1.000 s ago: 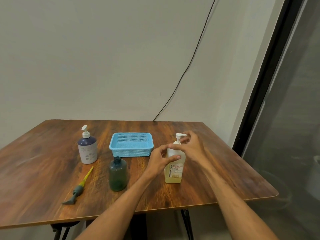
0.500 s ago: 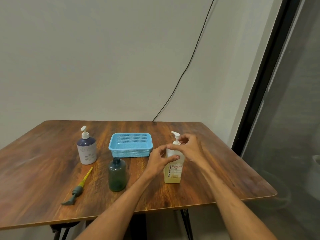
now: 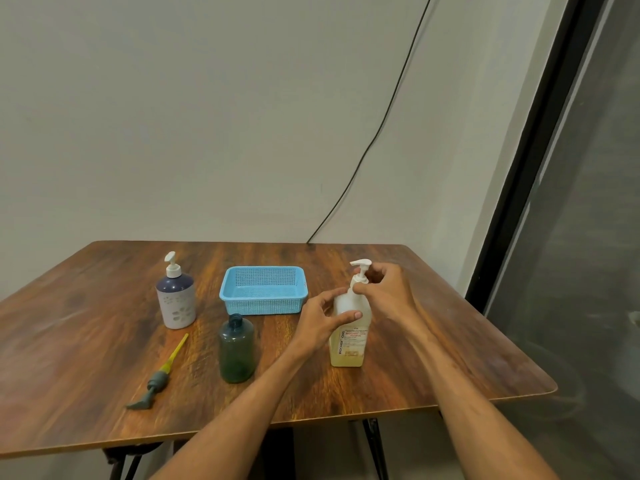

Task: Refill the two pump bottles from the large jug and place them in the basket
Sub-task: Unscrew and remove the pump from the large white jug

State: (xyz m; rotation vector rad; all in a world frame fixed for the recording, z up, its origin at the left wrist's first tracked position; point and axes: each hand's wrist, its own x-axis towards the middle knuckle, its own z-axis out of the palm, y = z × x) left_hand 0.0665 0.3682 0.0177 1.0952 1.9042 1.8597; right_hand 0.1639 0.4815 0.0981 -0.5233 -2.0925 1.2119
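Head view, left to right. White-and-navy pump bottle (image 3: 175, 299) stood capped at desk (image 3: 69, 341) left; a detached pump with yellow tube (image 3: 162, 372) lay in front of it. Open green bottle (image 3: 236, 351) stood just before the empty blue basket (image 3: 264, 289). Left hand (image 3: 320, 322) gripped the clear jug (image 3: 349, 337) body; right hand (image 3: 384, 292) fingers (image 3: 360, 289) were closed on its pump collar. Judged step: unscrewing the pump. Next: lift it clear, then pour into the green bottle. Path unobstructed.

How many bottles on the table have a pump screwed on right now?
2: the purple-and-white bottle left of the blue basket, and the clear yellow-liquid bottle held by both hands at right.
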